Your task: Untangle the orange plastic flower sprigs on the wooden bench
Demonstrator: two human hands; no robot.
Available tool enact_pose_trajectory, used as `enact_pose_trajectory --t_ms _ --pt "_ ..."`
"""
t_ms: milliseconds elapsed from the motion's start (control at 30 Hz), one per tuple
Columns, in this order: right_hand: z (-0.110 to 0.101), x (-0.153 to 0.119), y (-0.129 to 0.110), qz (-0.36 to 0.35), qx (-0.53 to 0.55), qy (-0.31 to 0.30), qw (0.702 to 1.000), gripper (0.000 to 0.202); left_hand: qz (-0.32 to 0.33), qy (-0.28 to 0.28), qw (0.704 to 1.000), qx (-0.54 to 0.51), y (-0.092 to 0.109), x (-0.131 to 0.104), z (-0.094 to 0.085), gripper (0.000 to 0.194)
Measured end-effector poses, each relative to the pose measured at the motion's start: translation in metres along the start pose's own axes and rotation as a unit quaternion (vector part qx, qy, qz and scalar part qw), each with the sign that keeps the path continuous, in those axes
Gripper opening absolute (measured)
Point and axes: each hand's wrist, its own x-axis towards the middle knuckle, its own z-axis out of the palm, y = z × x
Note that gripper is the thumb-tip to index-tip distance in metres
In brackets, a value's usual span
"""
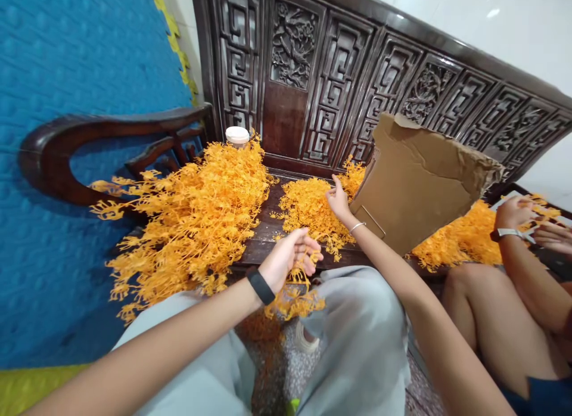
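Observation:
My left hand [290, 258], with a black band on the wrist, is closed around orange plastic flower sprigs [297, 303] that hang down over my knees. My right hand [338, 199], with a thin bracelet, is over the smaller pile of loose orange pieces [308, 204] on the dark wooden bench [259, 249]. Its index finger is stretched out, and no piece shows in its fingers. A large heap of orange sprigs [214, 213] lies at the left end of the bench, spilling past its front edge.
A cardboard sheet [420, 183] stands upright beside my right hand. Another orange pile [460, 237] lies beyond it. At far right, a co-worker's hands [513, 213] hold orange pieces. A white-lidded tub [238, 134] stands behind the heap, near the carved backrest [286, 124].

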Motion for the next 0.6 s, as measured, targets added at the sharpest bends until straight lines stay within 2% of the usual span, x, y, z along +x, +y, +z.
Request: enact_pose_trajectory --t_ms 100,167,233,300,367,433,500,600 --pt "-0.008 -0.006 -0.020 0.028 0.100 0.030 0.994 0.059 0.063 0.024 0.998 -0.015 0.007 0.002 -0.006 0.033" --pt "-0.017 -0.013 -0.039 0.021 0.155 0.018 0.988 0.052 0.098 0.026 0.995 -0.026 0.011 0.002 -0.010 0.034" --pt "-0.026 -0.023 -0.061 0.008 0.185 -0.044 0.982 0.043 0.119 0.021 0.992 -0.042 0.013 0.001 -0.013 0.036" --pt "-0.034 -0.035 -0.082 0.006 0.187 -0.166 0.968 0.057 0.131 0.019 0.989 -0.064 0.015 0.001 -0.016 0.038" --pt "-0.040 -0.048 -0.099 -0.006 0.166 -0.290 0.942 0.068 0.140 0.016 0.986 -0.085 0.017 0.001 -0.018 0.038" --pt "-0.042 -0.059 -0.109 -0.050 0.134 -0.372 0.917 0.061 0.149 0.014 0.983 -0.101 0.018 0.001 -0.019 0.035" --pt "-0.043 -0.066 -0.113 -0.115 0.095 -0.394 0.907 0.045 0.157 0.020 0.981 -0.111 0.018 0.001 -0.019 0.032" --pt "-0.042 -0.069 -0.113 -0.181 0.054 -0.379 0.906 0.031 0.158 0.028 0.981 -0.110 0.017 0.001 -0.018 0.030"
